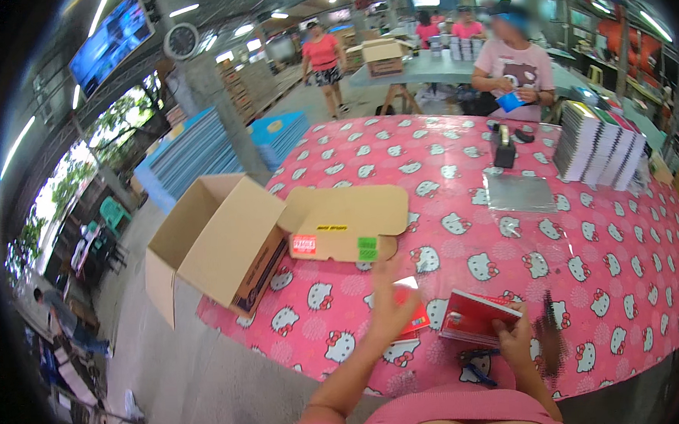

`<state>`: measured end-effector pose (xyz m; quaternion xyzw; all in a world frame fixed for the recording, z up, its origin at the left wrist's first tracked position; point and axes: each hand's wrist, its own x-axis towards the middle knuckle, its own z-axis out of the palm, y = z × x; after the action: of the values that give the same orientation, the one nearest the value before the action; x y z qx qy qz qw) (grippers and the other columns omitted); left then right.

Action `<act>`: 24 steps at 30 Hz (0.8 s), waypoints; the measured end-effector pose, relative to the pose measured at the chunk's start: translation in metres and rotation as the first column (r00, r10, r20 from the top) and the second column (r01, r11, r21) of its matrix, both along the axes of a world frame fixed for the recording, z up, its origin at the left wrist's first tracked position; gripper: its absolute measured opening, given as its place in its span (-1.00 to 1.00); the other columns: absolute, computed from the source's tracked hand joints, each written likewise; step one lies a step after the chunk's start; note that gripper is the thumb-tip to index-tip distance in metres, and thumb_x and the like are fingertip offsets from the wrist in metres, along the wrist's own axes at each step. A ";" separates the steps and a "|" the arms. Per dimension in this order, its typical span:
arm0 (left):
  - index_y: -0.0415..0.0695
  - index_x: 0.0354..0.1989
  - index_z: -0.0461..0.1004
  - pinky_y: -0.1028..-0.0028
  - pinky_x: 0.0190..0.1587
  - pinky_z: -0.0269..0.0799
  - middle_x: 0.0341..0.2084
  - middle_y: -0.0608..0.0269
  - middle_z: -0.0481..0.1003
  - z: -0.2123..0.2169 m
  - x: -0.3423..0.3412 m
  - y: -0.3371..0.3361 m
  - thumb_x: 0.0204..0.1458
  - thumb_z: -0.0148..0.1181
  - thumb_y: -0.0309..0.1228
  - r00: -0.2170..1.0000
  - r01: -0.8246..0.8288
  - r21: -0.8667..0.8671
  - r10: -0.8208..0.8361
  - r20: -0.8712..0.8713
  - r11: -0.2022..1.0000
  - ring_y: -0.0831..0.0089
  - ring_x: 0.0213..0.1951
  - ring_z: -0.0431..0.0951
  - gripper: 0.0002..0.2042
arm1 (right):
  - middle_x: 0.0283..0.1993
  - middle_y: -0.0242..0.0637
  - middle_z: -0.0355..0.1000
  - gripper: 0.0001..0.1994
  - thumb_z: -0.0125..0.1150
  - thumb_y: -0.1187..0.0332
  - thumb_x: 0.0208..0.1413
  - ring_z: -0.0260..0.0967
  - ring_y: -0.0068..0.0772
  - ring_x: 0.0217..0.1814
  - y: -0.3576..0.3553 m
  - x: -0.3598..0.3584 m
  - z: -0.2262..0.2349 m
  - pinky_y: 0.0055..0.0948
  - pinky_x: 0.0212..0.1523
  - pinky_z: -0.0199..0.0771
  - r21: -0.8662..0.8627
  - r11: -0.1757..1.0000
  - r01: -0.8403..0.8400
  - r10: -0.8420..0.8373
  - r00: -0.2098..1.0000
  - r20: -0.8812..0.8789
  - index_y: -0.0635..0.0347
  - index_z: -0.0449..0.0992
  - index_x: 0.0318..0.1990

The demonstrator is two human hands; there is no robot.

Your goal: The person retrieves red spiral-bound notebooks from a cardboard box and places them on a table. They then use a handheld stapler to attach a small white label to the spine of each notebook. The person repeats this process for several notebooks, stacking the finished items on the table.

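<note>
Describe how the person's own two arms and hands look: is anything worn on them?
Both forearms are bare and come in from the lower edge. The left hand and the right hand wear no gloves; no watch, ring or bracelet can be made out, though the left hand is blurred. Only a pink garment shows at the bottom edge, near the body, not reaching the forearms.

Right hand (515, 339) holds a red booklet (477, 314); left hand (390, 301) rests on another red booklet (414, 319).
</note>
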<state>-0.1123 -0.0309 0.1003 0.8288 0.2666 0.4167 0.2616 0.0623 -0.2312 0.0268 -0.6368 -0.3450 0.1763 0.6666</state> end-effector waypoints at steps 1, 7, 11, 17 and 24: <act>-0.19 0.24 0.12 0.22 0.30 -0.09 0.24 -0.03 0.09 0.001 -0.015 0.015 -0.10 0.31 -0.33 0.999 -0.053 0.017 0.053 0.013 0.998 0.10 0.31 0.00 -0.30 | -0.21 -0.36 0.32 -0.72 0.16 0.61 0.03 0.27 -0.56 -0.12 0.000 -0.002 0.003 -0.52 -0.02 0.28 -0.004 1.000 0.010 -0.010 1.000 0.002 0.18 0.23 -0.16; -0.16 0.24 0.13 0.09 0.27 -0.06 0.25 -0.18 0.02 0.049 -0.130 0.135 -0.12 0.30 -0.28 0.814 -0.580 0.157 0.575 0.081 0.799 -0.03 0.31 -0.03 -0.29 | -0.23 -0.38 0.31 -0.73 0.12 0.67 0.01 0.26 -0.60 -0.16 0.001 0.000 -0.003 -0.54 -0.08 0.31 -0.008 1.000 -0.004 0.004 1.000 0.012 0.19 0.23 -0.18; 0.04 0.29 0.04 -0.30 0.19 -0.14 0.27 0.04 0.03 0.095 -0.211 0.172 -0.19 0.33 -0.16 0.113 -0.849 0.481 0.965 -0.236 0.217 0.05 0.31 -0.03 -0.18 | -0.25 -0.39 0.30 -0.73 0.10 0.67 0.02 0.25 -0.61 -0.18 0.003 -0.009 0.016 -0.56 -0.10 0.30 -0.021 1.000 -0.020 0.019 0.998 -0.059 0.18 0.23 -0.19; 0.04 0.13 0.23 -0.50 0.06 -0.18 0.12 0.22 0.28 0.115 -0.241 0.188 -0.35 0.44 -0.13 0.000 -0.932 0.303 0.832 -0.554 0.201 0.14 0.25 0.11 -0.23 | -0.25 -0.40 0.28 -0.73 0.09 0.68 0.02 0.24 -0.61 -0.18 0.001 -0.009 0.011 -0.57 -0.10 0.29 0.017 1.000 0.007 -0.005 0.998 -0.066 0.17 0.22 -0.18; 0.00 -0.14 0.47 -0.47 0.09 -0.21 -0.17 0.36 0.48 0.101 -0.254 0.219 -0.44 0.48 -0.24 0.056 -0.957 0.257 0.957 -0.284 0.132 0.20 0.12 0.26 -0.45 | -0.21 -0.40 0.26 -0.71 0.06 0.70 0.02 0.23 -0.62 -0.15 -0.001 -0.007 0.012 -0.58 -0.08 0.28 -0.048 0.999 0.000 -0.001 1.000 -0.023 0.17 0.21 -0.16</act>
<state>-0.3664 0.1880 0.2015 0.5079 0.7908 0.3132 -0.1362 0.0555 -0.2324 0.0385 -0.6508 -0.3329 0.1916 0.6549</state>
